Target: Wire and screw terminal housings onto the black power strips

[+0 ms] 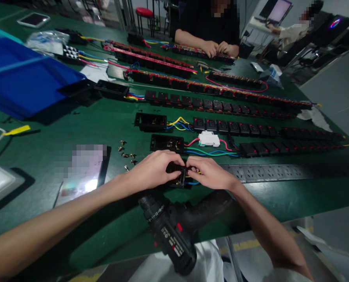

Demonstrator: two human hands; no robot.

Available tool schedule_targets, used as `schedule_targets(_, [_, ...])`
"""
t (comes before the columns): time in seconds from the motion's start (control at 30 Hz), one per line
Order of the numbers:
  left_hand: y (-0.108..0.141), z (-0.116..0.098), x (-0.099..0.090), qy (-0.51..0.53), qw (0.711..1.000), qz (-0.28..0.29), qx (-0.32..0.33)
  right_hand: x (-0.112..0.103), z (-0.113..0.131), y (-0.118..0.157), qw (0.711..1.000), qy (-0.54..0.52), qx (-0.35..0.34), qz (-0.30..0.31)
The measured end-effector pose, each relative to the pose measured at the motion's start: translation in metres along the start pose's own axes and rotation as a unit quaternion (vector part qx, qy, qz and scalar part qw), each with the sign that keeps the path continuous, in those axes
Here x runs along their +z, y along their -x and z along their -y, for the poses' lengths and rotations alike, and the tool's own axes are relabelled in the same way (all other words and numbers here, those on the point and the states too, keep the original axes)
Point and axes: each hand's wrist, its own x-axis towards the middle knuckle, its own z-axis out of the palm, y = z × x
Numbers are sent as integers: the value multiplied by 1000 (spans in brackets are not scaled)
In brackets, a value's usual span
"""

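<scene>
Left hand (153, 170) and right hand (209, 173) close around a black socket housing (179, 176) near the near edge of the workbench (74, 125), gripping it between their fingers. Partly hidden, it seems to lie long axis near to far, colored wires (193, 182) trailing right.

Cordless drill (168, 231) below hands (153, 170) (211, 173); metal socket panel (265, 173) right; brass screws (125, 155) left.

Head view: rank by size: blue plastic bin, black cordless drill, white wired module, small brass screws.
Largest to smallest:
1. Blue plastic bin and black cordless drill: unsure, drill is nearer the camera
2. White wired module
3. Small brass screws
</scene>
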Motion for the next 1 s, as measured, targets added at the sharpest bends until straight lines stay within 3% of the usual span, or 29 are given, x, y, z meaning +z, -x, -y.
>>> schedule_targets(0.27, [0,0,2,-4,999,-4,-47,2,4,-1,999,26,21,-6])
schedule_targets(0.57, [2,1,-15,15,998,56,-1,5,4,0,999,34,33,-18])
schedule_targets(0.77, [6,-8,-35,-56,990,125,36,5,3,-1,999,33,33,-20])
schedule_targets(1.0, [9,-7,-28,-144,978,130,76,5,5,0,999,28,37,-28])
